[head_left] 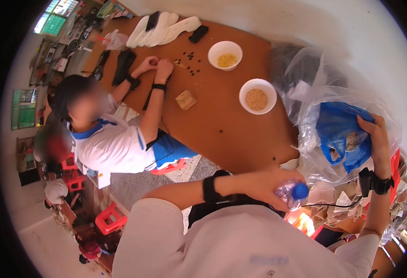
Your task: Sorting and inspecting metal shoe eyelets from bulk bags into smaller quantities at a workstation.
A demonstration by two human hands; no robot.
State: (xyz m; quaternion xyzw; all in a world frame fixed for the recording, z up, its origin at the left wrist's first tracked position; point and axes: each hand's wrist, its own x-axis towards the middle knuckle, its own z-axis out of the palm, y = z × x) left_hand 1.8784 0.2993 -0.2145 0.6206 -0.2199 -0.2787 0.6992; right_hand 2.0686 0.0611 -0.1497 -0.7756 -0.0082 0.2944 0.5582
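My left hand (270,185) is wrapped round a clear plastic bottle (287,191) with a blue cap (300,191), held in front of my chest beyond the table's near edge. Off to the right, my right hand (378,134) grips the rim of a blue plastic bag (340,123). Some pale, small contents (351,142) show in its opening, too small to name. A larger clear plastic bag (307,162) surrounds the blue one. Each of my wrists wears a black strap.
On the brown table (212,134) stand a white bowl of yellow pieces (226,47) and another of tan grains (257,85). A small tan block (185,99) lies near scattered dark bits (192,65). A co-worker (115,143) sits at left, hands over the table. Red stools (111,218) stand behind.
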